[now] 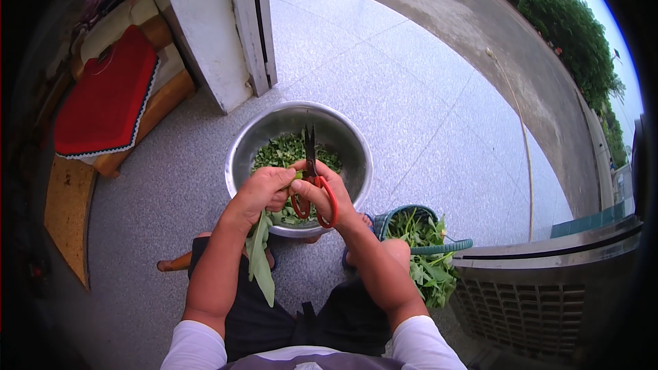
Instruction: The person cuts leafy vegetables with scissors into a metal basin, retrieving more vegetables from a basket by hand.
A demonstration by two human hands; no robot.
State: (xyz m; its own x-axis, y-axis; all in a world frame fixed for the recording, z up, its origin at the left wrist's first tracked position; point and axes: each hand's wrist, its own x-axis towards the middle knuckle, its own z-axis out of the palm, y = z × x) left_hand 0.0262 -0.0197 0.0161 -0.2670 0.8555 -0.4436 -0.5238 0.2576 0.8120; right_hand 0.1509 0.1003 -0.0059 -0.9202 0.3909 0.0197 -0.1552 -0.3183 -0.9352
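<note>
My left hand [267, 187] grips a bunch of leafy green stems, whose long leaves [261, 257] hang below the wrist. In my right hand [326, 192] are scissors [329, 205] with red handles, their dark blades pointing away from me. The fingertips of both hands meet around the cut ends of the stems. Beneath them a wide stainless steel basin [362, 164] stands on the floor between my feet. Chopped greens [277, 154] cover much of its bottom; my hands hide part of them.
At my right knee stands a green woven basket [383, 223] heaped with leafy greens [429, 272]. A metal door [524, 303] with a grid panel is beyond it. A white pillar [205, 36] rises ahead left, near a wooden seat with a red cloth [108, 97]. A pale hose [522, 128] crosses the floor.
</note>
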